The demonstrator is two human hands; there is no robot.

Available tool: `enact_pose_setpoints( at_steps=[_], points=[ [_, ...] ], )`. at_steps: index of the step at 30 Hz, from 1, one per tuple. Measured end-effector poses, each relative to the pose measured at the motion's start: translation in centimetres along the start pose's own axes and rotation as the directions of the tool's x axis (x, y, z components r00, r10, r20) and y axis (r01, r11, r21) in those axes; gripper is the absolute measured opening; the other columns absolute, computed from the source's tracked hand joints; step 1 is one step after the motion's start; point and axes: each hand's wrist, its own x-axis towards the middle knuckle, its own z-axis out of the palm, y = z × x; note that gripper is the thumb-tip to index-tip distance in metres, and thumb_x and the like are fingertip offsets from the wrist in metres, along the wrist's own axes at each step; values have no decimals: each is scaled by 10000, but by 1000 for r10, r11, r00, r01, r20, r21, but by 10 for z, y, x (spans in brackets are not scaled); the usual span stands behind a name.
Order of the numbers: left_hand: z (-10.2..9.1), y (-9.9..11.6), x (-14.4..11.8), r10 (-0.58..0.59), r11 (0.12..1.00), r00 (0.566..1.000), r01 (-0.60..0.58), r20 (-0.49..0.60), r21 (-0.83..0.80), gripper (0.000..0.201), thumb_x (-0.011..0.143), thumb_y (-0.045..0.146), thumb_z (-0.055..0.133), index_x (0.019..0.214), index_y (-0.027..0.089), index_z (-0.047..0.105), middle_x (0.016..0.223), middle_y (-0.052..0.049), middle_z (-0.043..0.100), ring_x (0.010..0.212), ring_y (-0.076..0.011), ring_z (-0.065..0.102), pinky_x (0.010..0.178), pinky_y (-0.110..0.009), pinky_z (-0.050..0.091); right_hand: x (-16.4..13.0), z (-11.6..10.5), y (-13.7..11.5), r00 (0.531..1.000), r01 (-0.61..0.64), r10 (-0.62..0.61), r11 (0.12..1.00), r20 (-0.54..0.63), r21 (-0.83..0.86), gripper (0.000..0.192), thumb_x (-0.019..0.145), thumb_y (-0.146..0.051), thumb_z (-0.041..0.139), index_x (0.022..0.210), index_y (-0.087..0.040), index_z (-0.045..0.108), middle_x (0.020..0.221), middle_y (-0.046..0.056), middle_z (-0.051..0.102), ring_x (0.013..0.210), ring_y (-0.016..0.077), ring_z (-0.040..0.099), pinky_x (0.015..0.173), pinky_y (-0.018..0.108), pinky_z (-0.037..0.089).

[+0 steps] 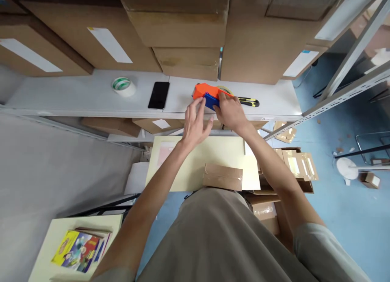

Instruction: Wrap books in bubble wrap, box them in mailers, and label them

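An orange and blue plastic tool [210, 96], which looks like a tape dispenser, is at the front of the grey shelf [189, 105]. My right hand [231, 113] is closed around its right end, covering part of it. With fingers stretched out and thumb apart, my left hand [195, 121] reaches to its blue lower side; the fingertips seem to touch it. A yellowish ring [224, 89] shows just behind the tool, partly hidden. To the right of my right hand lies a black and yellow utility knife [250, 102].
On the shelf lie a black phone [159, 95] and a tape roll [123, 86]. Large cardboard boxes [189, 63] line its back. Below, a small carton [223, 177] rests on a pale yellow table [183, 174] against my body. A metal upright [350, 50] stands right; books [79, 249] lie lower left.
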Motion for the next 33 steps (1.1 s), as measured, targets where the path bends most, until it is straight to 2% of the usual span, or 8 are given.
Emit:
enact_pose_setpoints(
  at_steps=[4, 10, 15, 22, 25, 28, 30, 33],
  points=[
    [-1, -35, 28, -113, 993, 994, 113, -7, 30, 789, 1129, 569, 560, 1791, 168, 405, 1814, -244, 439, 1710, -422, 395, 1420, -607, 311, 72, 33, -7, 999, -27, 29, 997, 26, -67, 550, 1167, -293, 466, 1603, 42, 491, 1473, 359, 694, 1469, 474, 652, 1342, 743, 292],
    [-5, -76, 20, -230, 970, 966, 218, 114, 108, 746, 1054, 339, 613, 1740, 80, 477, 1834, -249, 455, 1699, -406, 441, 1435, -594, 325, 82, 74, -12, 989, -128, 134, 988, 57, -90, 664, 1072, -193, 513, 1660, 114, 478, 1530, 382, 681, 1550, 452, 607, 1412, 759, 182],
    [-49, -141, 24, -335, 940, 942, 336, -37, 56, 703, 1074, 277, 626, 1735, 102, 461, 1836, -197, 480, 1755, -317, 372, 1490, -560, 231, 101, 99, -50, 998, -12, 14, 999, -53, 33, 732, 1116, -210, 406, 1818, -20, 314, 1809, 286, 475, 1754, 433, 357, 1448, 772, 114],
    [-106, -210, 46, -369, 929, 929, 370, -32, 10, 702, 1088, 178, 552, 1756, 31, 396, 1791, -217, 538, 1772, -264, 349, 1493, -564, 234, 172, 137, -122, 986, 10, -40, 983, 164, 185, 761, 1100, -68, 438, 1823, 8, 212, 1879, 239, 400, 1823, 286, 223, 1502, 580, 105],
    [-119, -209, 47, -367, 930, 928, 366, -54, -29, 710, 1076, 184, 553, 1760, 62, 410, 1773, -193, 567, 1775, -258, 345, 1495, -585, 228, 191, 150, -133, 969, -38, -9, 982, 248, 185, 729, 1065, -23, 493, 1770, 37, 319, 1858, 256, 430, 1820, 267, 234, 1507, 529, 117],
    [-126, -190, 28, -290, 957, 952, 288, -96, -37, 821, 974, 97, 558, 1779, 84, 397, 1783, -173, 564, 1758, -252, 376, 1500, -523, 250, 179, 150, -127, 978, -29, -28, 963, 206, 269, 699, 1078, -97, 476, 1768, -33, 380, 1842, 226, 472, 1818, 290, 253, 1503, 612, 119],
    [-122, -167, -4, -229, 973, 962, 223, -151, -58, 837, 958, 81, 534, 1783, 109, 397, 1780, -150, 572, 1704, -254, 459, 1481, -502, 302, 139, 140, -114, 993, 49, -83, 937, 84, 347, 693, 1109, -182, 431, 1796, -119, 374, 1858, 176, 464, 1817, 302, 260, 1491, 669, 140],
    [-95, -120, -78, -333, 937, 938, 319, -93, -145, 647, 1047, 143, 482, 1685, 224, 555, 1670, -109, 685, 1573, -250, 623, 1376, -461, 461, 21, 116, -83, 995, 91, -71, 916, -66, 390, 619, 1172, -309, 342, 1777, -210, 429, 1817, 144, 529, 1756, 292, 402, 1453, 620, 316]
  ],
)
